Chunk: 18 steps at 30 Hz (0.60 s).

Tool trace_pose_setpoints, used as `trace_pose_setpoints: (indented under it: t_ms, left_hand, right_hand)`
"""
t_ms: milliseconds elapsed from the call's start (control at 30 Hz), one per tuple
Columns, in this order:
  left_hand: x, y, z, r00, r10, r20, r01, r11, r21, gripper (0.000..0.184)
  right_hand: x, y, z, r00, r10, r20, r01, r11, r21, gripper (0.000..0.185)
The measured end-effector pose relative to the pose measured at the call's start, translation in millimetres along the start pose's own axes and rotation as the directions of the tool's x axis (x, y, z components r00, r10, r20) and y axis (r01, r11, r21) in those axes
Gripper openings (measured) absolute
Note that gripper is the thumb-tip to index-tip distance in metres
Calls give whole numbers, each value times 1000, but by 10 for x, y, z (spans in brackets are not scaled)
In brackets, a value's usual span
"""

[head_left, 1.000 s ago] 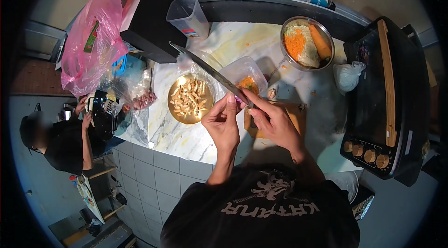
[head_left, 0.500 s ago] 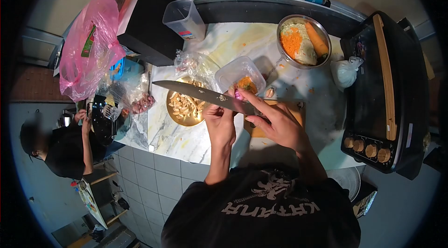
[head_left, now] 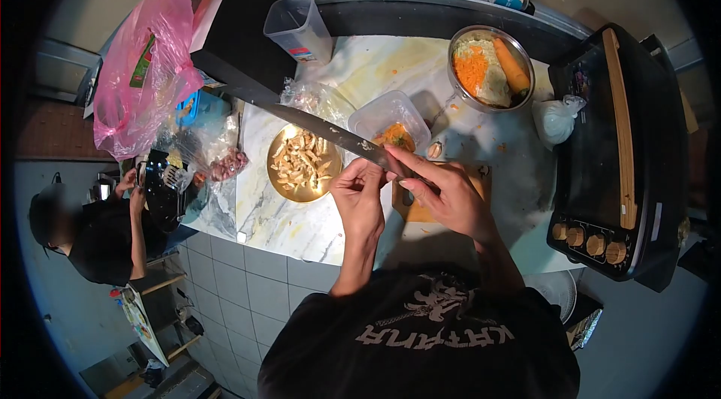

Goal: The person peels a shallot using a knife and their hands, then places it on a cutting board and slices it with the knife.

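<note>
My right hand (head_left: pixel 451 200) is closed on a large knife (head_left: pixel 323 128), whose blade points up and left over the marble table. Close beside it, my left hand (head_left: pixel 359 200) has its fingers pinched at the blade; the small purple piece seen there earlier is hidden now. Under the right hand lies a wooden board (head_left: pixel 424 211). A clear plastic tub (head_left: pixel 387 113) with orange shreds stands just beyond the hands, with a garlic-like clove (head_left: pixel 435 149) beside it. Left of them is a golden bowl (head_left: pixel 304 190) of pale strips.
A metal bowl (head_left: pixel 492 104) holds carrot and shreds at the back right. A black oven (head_left: pixel 593 166) stands at the right, a white bag (head_left: pixel 557 121) beside it. An empty container (head_left: pixel 299 29) and pink bag (head_left: pixel 143 61) are back left. Another person (head_left: pixel 98 237) works far left.
The knife blade first swung down toward the left, then tilted partly back up. The purple piece showed between my fingers half a second ago and is now covered.
</note>
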State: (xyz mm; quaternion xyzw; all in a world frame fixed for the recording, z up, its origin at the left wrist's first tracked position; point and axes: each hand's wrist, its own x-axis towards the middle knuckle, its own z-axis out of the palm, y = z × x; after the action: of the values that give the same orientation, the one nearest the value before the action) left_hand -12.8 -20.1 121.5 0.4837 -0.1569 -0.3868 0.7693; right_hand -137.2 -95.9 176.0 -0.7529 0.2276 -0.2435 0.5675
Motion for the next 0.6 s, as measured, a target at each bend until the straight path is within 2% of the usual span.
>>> trace_pose_setpoints:
  t_ms: [100, 300, 367, 433, 500, 567, 600]
  left_hand:
    - [24, -40, -21, 1000, 3, 18, -1, 997, -79, 9]
    - [31, -64, -37, 997, 54, 46, -50, 996, -78, 13]
    - [20, -52, -22, 997, 59, 43, -56, 996, -76, 13]
    - [16, -62, -16, 997, 61, 40, -58, 995, -76, 14]
    - [25, -86, -23, 991, 133, 6, -133, 991, -12, 14]
    - [18, -82, -10, 991, 135, -15, -135, 991, 11, 14]
    - [17, -82, -3, 990, 139, -35, -137, 990, 32, 14]
  right_hand:
    - [-29, -37, -5, 998, 47, 33, -48, 999, 12, 50]
    - [-69, 64, 93, 999, 45, -14, -45, 999, -5, 58]
    - [-57, 82, 101, 999, -27, -34, 27, 1000, -15, 56]
    - [-57, 96, 117, 998, -33, -45, 34, 999, 15, 55]
    - [-62, 84, 106, 998, -39, -52, 41, 998, 46, 55]
    - [-68, 38, 60, 997, 71, -14, -71, 997, 17, 51]
    - [-63, 63, 68, 997, 71, -14, -71, 997, 17, 51]
